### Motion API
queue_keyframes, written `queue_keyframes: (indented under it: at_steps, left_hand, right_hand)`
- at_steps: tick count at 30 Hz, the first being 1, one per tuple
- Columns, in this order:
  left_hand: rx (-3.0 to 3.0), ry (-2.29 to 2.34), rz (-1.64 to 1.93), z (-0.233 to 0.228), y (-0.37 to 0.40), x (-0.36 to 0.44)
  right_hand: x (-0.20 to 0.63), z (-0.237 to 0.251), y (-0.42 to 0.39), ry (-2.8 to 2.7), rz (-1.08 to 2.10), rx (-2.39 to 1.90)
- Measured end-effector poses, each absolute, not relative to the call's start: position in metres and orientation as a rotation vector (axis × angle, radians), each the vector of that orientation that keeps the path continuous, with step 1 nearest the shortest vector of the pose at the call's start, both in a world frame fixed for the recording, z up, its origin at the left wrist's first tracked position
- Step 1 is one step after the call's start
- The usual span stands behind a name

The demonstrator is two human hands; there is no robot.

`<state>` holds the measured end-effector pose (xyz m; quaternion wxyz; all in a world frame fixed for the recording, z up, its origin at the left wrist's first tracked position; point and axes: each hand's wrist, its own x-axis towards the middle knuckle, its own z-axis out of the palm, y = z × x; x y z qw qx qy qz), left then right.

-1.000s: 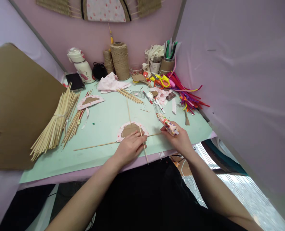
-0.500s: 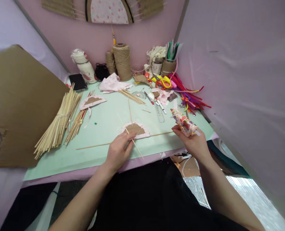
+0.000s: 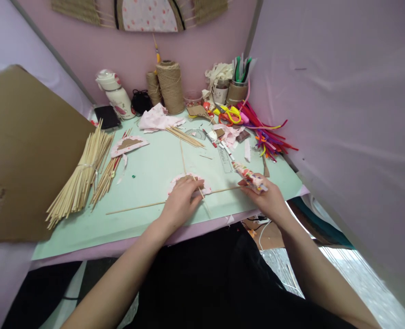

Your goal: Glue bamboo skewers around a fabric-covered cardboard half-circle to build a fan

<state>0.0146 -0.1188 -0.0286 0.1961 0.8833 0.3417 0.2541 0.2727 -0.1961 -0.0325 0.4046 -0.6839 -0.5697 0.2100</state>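
Observation:
A half-round cardboard piece (image 3: 207, 188) with a pink spotted fabric rim lies near the table's front edge. My left hand (image 3: 181, 198) is over it, closed on a thin wooden stick (image 3: 199, 188) that slants across the piece. One long stick (image 3: 137, 208) sticks out to the left of the piece, another stick (image 3: 224, 189) to the right, and an upright-pointing stick (image 3: 182, 157) away from me. My right hand (image 3: 265, 196) grips a floral-patterned glue gun (image 3: 248, 176), its tip pointing up and left. Its fingertips are by the right stick's end; whether they touch is unclear.
A tied bundle of sticks (image 3: 82, 178) and a second fabric-rimmed half-round (image 3: 128, 145) lie left, beside a large cardboard sheet (image 3: 34, 155). Twine spools (image 3: 170, 87), a white bottle (image 3: 116, 93), scissors (image 3: 234, 115), a ruler (image 3: 225, 160) and pipe cleaners (image 3: 270, 132) are farther back.
My left hand has moved right and farther over the half-round, and its stick has shifted right with it. My right hand has brought the glue gun slightly left and lower.

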Motion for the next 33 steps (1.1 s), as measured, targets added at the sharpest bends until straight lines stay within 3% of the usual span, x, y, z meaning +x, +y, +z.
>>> queue_keyframes:
  at_steps: [13,33]
  left_hand:
    - [2.423,0.86,0.76,-0.045,-0.118,0.019]
    - [2.5,0.779,0.733,-0.053,-0.117,0.017]
  right_hand:
    - [0.261,-0.045,-0.18,-1.792,0.332,-1.713]
    - [0.252,-0.046,-0.189,-1.736,0.432,-1.659]
